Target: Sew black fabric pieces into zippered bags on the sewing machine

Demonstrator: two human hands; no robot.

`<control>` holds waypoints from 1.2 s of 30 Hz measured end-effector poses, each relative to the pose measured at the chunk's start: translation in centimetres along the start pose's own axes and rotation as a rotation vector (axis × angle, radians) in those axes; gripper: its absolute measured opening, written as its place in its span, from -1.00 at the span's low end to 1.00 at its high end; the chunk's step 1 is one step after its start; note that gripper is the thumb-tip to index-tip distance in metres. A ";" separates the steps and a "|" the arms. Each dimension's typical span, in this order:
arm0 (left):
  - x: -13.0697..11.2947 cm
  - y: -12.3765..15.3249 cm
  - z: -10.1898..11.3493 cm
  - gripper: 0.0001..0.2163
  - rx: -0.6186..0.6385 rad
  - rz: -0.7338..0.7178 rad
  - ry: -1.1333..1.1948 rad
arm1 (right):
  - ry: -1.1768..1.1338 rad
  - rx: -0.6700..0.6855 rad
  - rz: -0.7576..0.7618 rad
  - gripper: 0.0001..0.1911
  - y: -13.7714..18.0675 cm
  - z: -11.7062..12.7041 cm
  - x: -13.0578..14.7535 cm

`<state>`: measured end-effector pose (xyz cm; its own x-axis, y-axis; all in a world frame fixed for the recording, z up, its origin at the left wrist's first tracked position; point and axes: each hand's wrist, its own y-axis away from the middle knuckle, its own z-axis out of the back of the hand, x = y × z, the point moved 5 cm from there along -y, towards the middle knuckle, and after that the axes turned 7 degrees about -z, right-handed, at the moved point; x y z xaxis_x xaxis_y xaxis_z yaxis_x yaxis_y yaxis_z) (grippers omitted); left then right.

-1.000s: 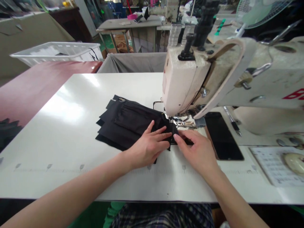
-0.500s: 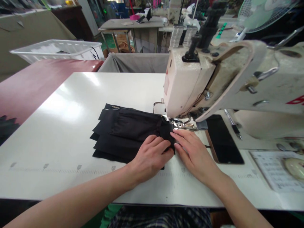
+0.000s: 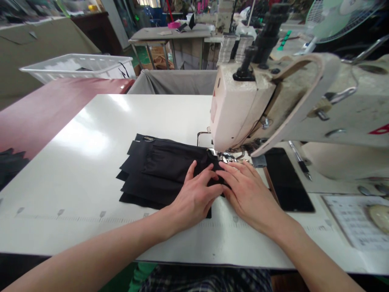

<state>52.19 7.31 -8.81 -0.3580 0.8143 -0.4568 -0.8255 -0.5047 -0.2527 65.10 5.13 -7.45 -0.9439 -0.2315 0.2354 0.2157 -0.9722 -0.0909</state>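
Here the left hand lies flat with fingers spread on the black fabric at the frame's centre; the right hand presses its open fingers on the fabric's edge, just below the sewing machine; a phone lies on the worktop to the right.

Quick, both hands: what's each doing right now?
Left hand: open, flat on the black fabric.
Right hand: open, fingertips pressing the fabric by the sewing machine.
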 end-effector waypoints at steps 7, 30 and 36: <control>-0.2 -0.2 -0.2 -0.78 0.056 -0.009 -0.035 | -0.043 -0.023 0.006 -0.66 -0.1 -0.3 0.0; 0.5 -0.6 0.0 -0.79 0.002 -0.019 0.002 | -0.069 -0.105 -0.013 -0.63 0.3 -1.1 -0.1; 0.6 -0.8 0.2 -0.79 0.018 -0.022 -0.008 | -0.060 -0.123 -0.009 -0.63 0.3 -1.2 -0.1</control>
<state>52.55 8.24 -8.75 -0.3430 0.8275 -0.4446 -0.8409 -0.4814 -0.2472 64.98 4.90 -8.64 -0.9281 -0.2285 0.2940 0.1718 -0.9633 -0.2061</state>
